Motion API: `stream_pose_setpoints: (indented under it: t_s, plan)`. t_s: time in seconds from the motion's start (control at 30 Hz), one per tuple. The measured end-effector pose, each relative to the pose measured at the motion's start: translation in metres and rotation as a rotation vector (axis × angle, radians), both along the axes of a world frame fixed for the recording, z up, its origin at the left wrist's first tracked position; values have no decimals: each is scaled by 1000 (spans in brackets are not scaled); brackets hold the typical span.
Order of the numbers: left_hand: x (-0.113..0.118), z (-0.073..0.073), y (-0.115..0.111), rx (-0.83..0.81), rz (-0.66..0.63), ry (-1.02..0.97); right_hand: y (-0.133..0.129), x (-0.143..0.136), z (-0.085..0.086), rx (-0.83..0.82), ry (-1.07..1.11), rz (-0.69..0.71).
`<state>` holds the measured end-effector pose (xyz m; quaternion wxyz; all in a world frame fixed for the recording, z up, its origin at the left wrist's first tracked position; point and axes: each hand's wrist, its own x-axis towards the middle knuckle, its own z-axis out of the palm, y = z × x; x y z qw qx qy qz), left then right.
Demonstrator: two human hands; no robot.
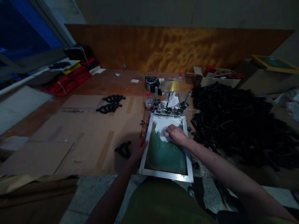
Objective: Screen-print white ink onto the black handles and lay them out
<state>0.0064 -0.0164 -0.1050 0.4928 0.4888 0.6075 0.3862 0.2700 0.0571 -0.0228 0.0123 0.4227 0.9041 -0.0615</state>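
Observation:
A screen printing frame (189, 168) with a metal rim and green mesh lies in front of me, its far end at a hinged clamp (169, 110). White ink (161, 124) covers the mesh's far part. My right hand (176, 134) is closed on a small pale squeegee (166, 133), pressed to the mesh at the ink's edge; the fingers partly hide it. My left hand (139, 149) grips the frame's left side, thumb on the rim; its other fingers are dim. Left of it lie black curved pieces (123, 149). Whatever is under the frame is hidden.
A big heap of black pieces (231, 121) lies at right, behind it an open carton (218, 79). Two rows of black pieces (109, 107) rest on cardboard (86, 130) at left. Beyond the frame stand a red-capped bottle (149, 104) and a dark tub (151, 83).

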Motion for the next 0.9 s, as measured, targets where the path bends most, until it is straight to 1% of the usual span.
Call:
stream_pose_setpoints:
  t_s: [0.07, 0.13, 0.2, 0.3, 0.33, 0.4, 0.47, 0.5, 0.53, 0.6, 0.67, 0.73, 0.8, 0.87, 0.9]
  plan:
    - [0, 1, 0, -10, -15, -10, -10, 8, 4, -45, 36, 128]
    - [1, 2, 0, -16, -26, -11, -9, 13, 9, -105, 77, 177]
    - [1, 5, 0, -21, -18, -8, -2, 12, 11, -109, 126, 116]
    - [2, 12, -1, -27, -13, -22, -2, 7, 3, 11, 167, -13]
    - [2, 15, -1, -36, -12, -25, -6, 6, -1, 47, 169, -17]
    - [4, 21, -2, -54, -9, -27, -18, 9, -7, 58, 171, 40]
    - [6, 29, -3, -69, -3, -33, -23, 13, -6, 18, 188, 85]
    - [6, 33, -3, -72, -2, -40, -21, 15, -3, -1, 202, 78]
    - [7, 38, -3, -73, -4, -45, -15, 15, 1, -12, 220, 51]
    - [7, 50, -3, -77, -11, -32, 7, 13, 12, -3, 251, -48]
    - [5, 63, -3, -85, -17, 12, 36, 9, 24, 25, 236, -186]
    - [2, 79, -1, -80, -4, 53, 61, 13, 36, 66, 191, -331]
    - [-2, 94, 3, -71, 12, 69, 75, 29, 45, 142, 214, -464]
    - [-3, 109, 12, -50, 26, 39, 75, 55, 48, 220, 335, -613]
    - [-1, 116, 19, -33, 37, -1, 70, 68, 46, 234, 393, -691]
